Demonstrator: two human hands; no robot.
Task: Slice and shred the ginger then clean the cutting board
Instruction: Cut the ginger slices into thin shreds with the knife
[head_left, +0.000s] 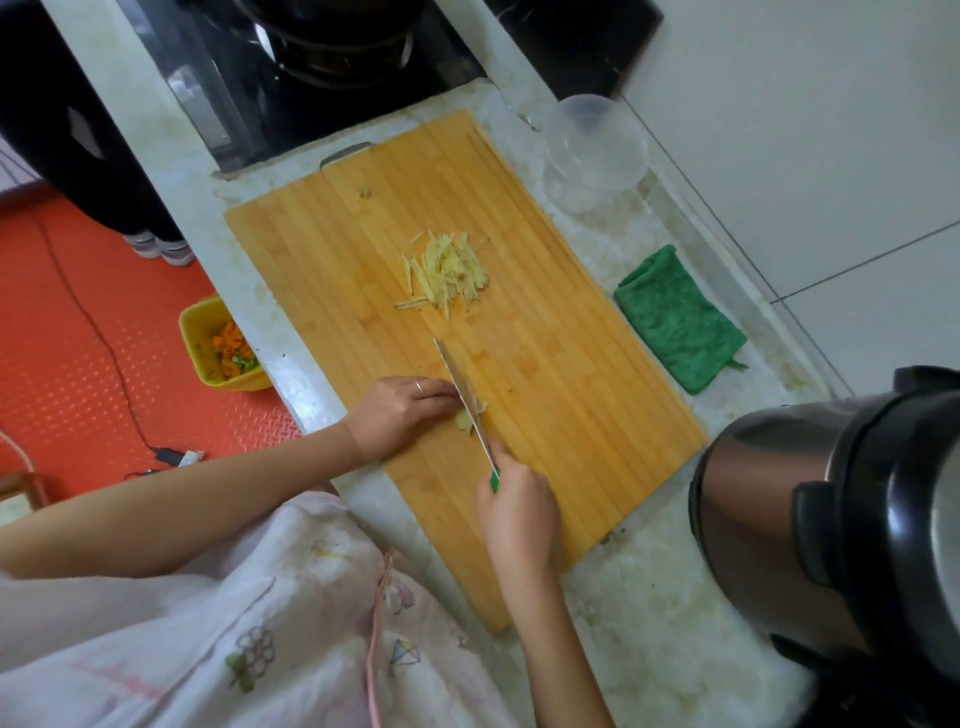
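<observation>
A bamboo cutting board (561, 374) lies on the pale counter. A heap of shredded ginger (449, 270) sits near the board's middle. Closer to me, a small piece of ginger (467, 418) lies under the fingertips of my left hand (397, 413), which holds it down with curled fingers. My right hand (517, 514) grips the green handle of a knife (465, 400). The blade stands on the ginger piece right beside my left fingertips.
A green cloth (678, 319) lies right of the board. A clear plastic bowl (595, 150) stands at the back right. A steel rice cooker (831, 519) fills the near right. A gas stove (322, 67) is behind the board. A yellow bin (221, 343) sits on the red floor.
</observation>
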